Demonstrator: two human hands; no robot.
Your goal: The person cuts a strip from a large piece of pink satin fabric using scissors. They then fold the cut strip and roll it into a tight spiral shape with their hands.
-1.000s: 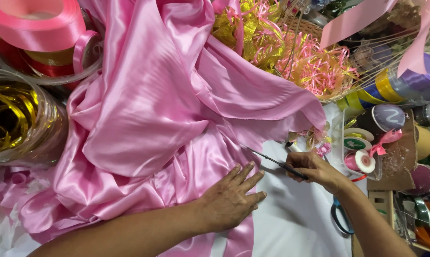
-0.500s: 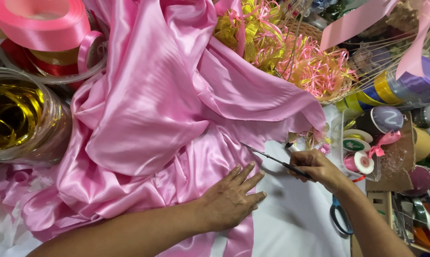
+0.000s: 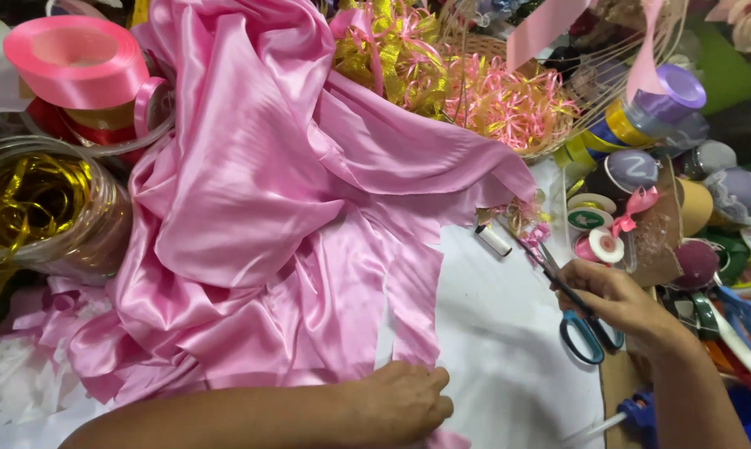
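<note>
Satin dominates the bench: a big heap of glossy pink satin cloth (image 3: 251, 208) piled in loose folds, and everything else can be placed from it. Off its left edge stands a clear round tub of gold foil ribbon (image 3: 39, 208), with a fat roll of pink ribbon (image 3: 76, 58) above that. At the cloth's lower edge the left hand (image 3: 400, 403) lies flat, fingers closed together and pressing down the foot of a narrow strip (image 3: 415, 303) that hangs from the heap, with a slit of white table (image 3: 492, 349) showing beside it. Behind the cloth's upper right sits a wicker basket of curled pink and gold ribbon bows (image 3: 492, 100). Right of the cloth, clear of its edge, the right hand (image 3: 616, 303) is curled around a pair of blue-handled scissors (image 3: 571, 303), blades pointing up and left toward the frayed corner; whether the blades are parted I cannot tell. Farther right lies a jumble of ribbon spools (image 3: 641, 150). From where I stand, the slippery satin looks likely to slide under that flat palm, which would send a cut crooked, and the scissor points sit near enough to snag a loose fold.
</note>
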